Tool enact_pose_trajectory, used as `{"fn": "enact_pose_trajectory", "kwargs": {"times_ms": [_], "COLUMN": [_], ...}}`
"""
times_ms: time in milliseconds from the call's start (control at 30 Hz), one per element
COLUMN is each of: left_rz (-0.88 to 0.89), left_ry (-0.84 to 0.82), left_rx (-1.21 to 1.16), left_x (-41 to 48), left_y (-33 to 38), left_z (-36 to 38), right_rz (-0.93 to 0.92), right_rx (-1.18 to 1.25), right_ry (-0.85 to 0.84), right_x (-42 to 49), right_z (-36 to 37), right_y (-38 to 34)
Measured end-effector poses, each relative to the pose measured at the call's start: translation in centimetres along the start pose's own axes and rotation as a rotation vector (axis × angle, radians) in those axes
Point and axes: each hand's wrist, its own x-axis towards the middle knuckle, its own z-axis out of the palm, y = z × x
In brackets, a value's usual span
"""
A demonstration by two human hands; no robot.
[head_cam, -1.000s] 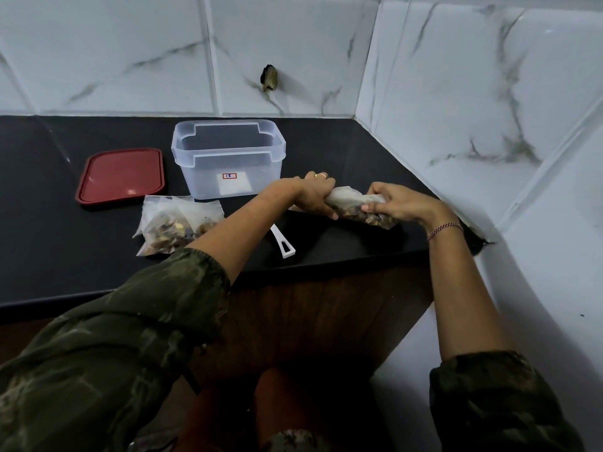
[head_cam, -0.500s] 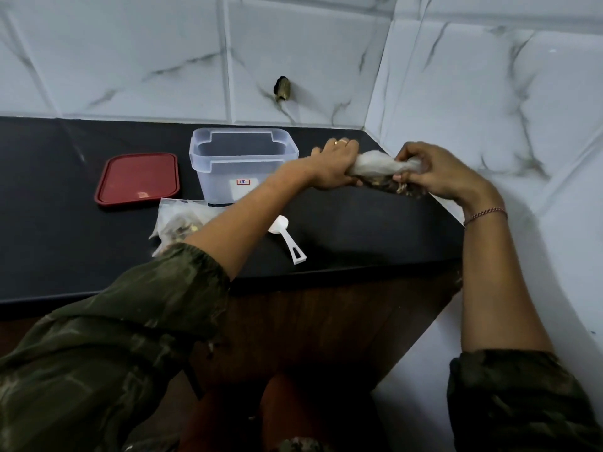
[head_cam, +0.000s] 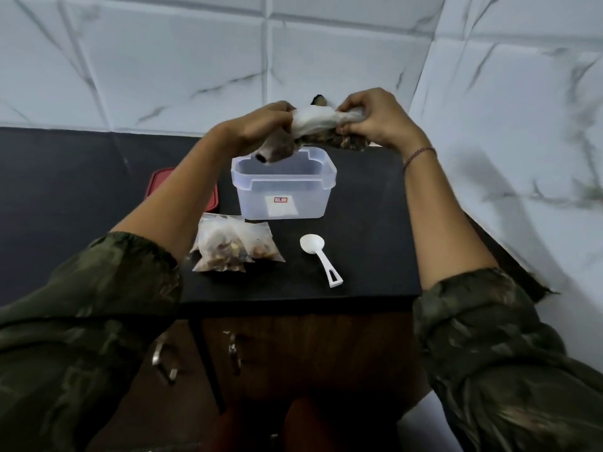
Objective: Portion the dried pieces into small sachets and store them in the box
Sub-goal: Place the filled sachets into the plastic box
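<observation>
Both hands have come up off the counter (head_cam: 368, 223): a second ago they held the bag (head_cam: 318, 120) of dried pieces low, out to the right of the box (head_cam: 284, 185); now the bag is held up in front of the tiled wall, above the rear edge of the open box. The left hand (head_cam: 261, 125) grips one end with its fingers curled round the plastic, and the right hand (head_cam: 375, 122) pinches and bunches the other end, so the bag hangs stretched between them. A dark, blurred part droops below the left hand over the box; whether that is the bag's mouth cannot be told. The box looks empty, with its red lid (head_cam: 156, 181) lying apart to its left, half hidden by the left forearm. Two filled sachets (head_cam: 233, 249) lie on the counter just in front of the box, and the white scoop (head_cam: 321, 259) lies beside them, untouched. The lift suggests the hands are working the big bag, perhaps opening or twisting it shut, rather than scooping. The storing step looks not yet begun, since the filled sachets are outside the box.
</observation>
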Motion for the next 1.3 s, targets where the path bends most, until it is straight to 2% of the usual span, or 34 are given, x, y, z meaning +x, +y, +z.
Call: {"fn": "enact_pose_trajectory", "kwargs": {"times_ms": [233, 333, 467, 600, 767, 833, 967, 1033, 1167, 1300], "left_rz": [-0.078, -0.09, -0.109, -0.118, -0.084, -0.081, -0.11, -0.121, -0.131, -0.128], "left_ry": [0.048, 0.021, -0.022, -0.016, 0.043, 0.059, 0.044, 0.02, 0.005, 0.012], "left_rx": [0.054, 0.043, 0.163, 0.302, 0.664, 0.719, 0.785, 0.843, 0.908, 0.918], "left_x": [1.0, 1.8, 2.8, 3.6, 4.5, 4.8, 4.7, 4.6, 4.5, 4.6], "left_y": [-3.7, -4.9, -6.1, -6.5, -7.0, -7.3, -7.4, -7.5, -7.5, -7.4], "left_z": [-3.8, -4.5, -4.4, -3.8, -1.9, -1.5, -1.3, -1.1, -0.8, -0.7], "right_rz": [0.047, 0.111, 0.228, 0.302, 0.322, 0.318, 0.422, 0.417, 0.244, 0.077], "right_rx": [0.139, 0.256, 0.275, 0.188, -0.095, -0.166, -0.016, -0.045, -0.303, -0.605], "right_ry": [-0.139, -0.206, -0.276, -0.383, -0.503, -0.497, -0.424, -0.403, -0.335, -0.185], "right_x": [4.0, 4.5, 5.1, 5.7, 5.8, 5.6, 5.5, 5.1, 4.4, 3.9], "right_z": [5.3, 7.5, 9.2, 9.0, 8.6, 8.6, 10.5, 11.3, 11.6, 10.6], "right_y": [-1.4, -1.0, -0.3, -0.7, -2.5, -3.1, -2.2, -2.0, -1.8, -2.7]}}
